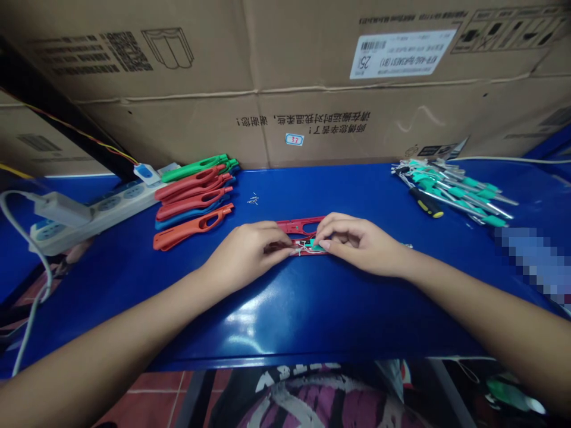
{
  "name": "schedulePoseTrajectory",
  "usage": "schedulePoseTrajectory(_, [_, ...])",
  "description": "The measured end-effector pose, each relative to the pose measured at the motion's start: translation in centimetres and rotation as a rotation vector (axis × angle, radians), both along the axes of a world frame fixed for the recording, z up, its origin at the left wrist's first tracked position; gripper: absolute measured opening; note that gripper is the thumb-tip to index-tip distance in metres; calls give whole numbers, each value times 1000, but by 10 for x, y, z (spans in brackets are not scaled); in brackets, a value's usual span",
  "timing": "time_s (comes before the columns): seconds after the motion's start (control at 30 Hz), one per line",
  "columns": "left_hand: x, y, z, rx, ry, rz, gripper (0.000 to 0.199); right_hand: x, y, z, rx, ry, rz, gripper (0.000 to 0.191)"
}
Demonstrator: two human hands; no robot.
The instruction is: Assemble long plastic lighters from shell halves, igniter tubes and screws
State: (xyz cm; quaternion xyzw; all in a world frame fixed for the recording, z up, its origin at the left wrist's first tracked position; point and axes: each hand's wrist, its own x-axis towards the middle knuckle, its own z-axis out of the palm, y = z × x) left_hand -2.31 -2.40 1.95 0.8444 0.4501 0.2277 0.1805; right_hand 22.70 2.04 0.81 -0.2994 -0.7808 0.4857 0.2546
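A red plastic casing half (pixel 306 254) lies in front of me, with thin white wires (pixel 304 244) and a green plastic piece (pixel 317 244) inside it. At its left end, my left hand (pixel 254 252) is closed, thumb and fingertips pinching at the casing's edge beside the wires. My right hand (pixel 368 244) pinches the green piece between thumb and fingers, covering the casing's right end. Just behind, a second red casing half (pixel 297 226) with an oval opening rests on the table, partly hidden by both hands.
The blue table (pixel 276 321) holds a row of red, green and blue casings (pixel 191 226) at left beside a power strip (pixel 111 205). Small screws (pixel 253 199) lie behind my left hand. At right are metal rods with green parts (pixel 464 190) and a screwdriver (pixel 426 203). Cardboard (pixel 285 71) stands behind.
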Motion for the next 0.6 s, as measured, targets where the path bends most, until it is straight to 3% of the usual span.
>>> schedulePoseTrajectory(0.33, [-11, 2, 15, -96, 98, 0, 13, 1, -1, 0, 89, -19, -11, 18])
schedulePoseTrajectory(0.47, [-12, 3, 14, -103, 132, -2, 15, 1, -8, 0, 395, -65, 4, 26])
schedulePoseTrajectory(0.6, [-11, 0, 16, -91, 142, -17, 16, 2, -11, 2, 693, -209, 158, 40])
